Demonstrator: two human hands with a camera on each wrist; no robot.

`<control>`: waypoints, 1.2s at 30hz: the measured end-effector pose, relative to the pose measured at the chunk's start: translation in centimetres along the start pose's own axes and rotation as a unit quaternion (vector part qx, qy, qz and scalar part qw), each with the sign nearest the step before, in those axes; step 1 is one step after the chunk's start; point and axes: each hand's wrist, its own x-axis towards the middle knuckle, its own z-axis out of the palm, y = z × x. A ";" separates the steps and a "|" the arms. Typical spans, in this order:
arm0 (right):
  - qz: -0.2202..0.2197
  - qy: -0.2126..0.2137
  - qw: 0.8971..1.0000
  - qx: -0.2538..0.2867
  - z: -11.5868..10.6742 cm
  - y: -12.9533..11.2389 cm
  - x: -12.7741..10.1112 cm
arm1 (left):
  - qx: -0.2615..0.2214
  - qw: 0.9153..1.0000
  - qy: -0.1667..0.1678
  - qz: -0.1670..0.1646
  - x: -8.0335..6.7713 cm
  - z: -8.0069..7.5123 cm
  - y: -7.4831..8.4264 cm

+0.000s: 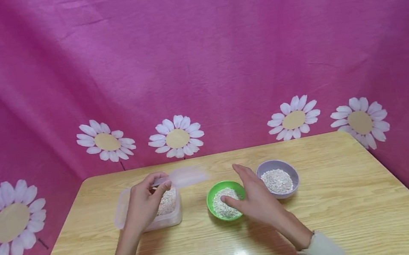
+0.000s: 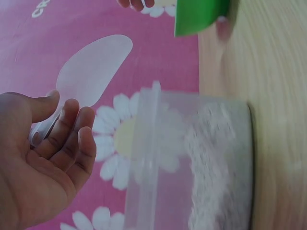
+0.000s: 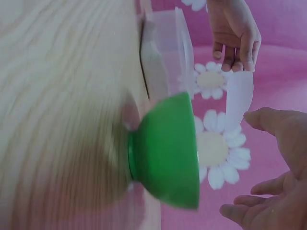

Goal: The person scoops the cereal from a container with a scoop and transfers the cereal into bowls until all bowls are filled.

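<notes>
My left hand [image 1: 142, 204] pinches the handle of a translucent white rice paddle [image 1: 189, 177] between thumb and fingers. The paddle's broad blade points right and looks bare in the left wrist view. Beneath that hand is a clear plastic container [image 1: 166, 223] with pale flakes inside, partly hidden by the hand. A green bowl [image 1: 211, 202] holding similar flakes [image 1: 224, 204] stands in the middle. Above its right side hovers my right hand [image 1: 256, 198], thumb and fingers spread and holding nothing. In the right wrist view, those fingers are apart from the green bowl [image 3: 168, 153].
Right of the green bowl, beyond my right hand, is a purple bowl [image 1: 294, 176] of pale flakes. Everything stands on a light wooden table [image 1: 340, 213]. A pink cloth [image 1: 195, 59] with daisies hangs behind the table and along its sides.
</notes>
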 end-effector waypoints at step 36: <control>-0.041 -0.085 0.994 0.061 9.2 -6.9 1.8 | 0.100 0.991 0.090 -0.026 -4.9 -8.2 -6.4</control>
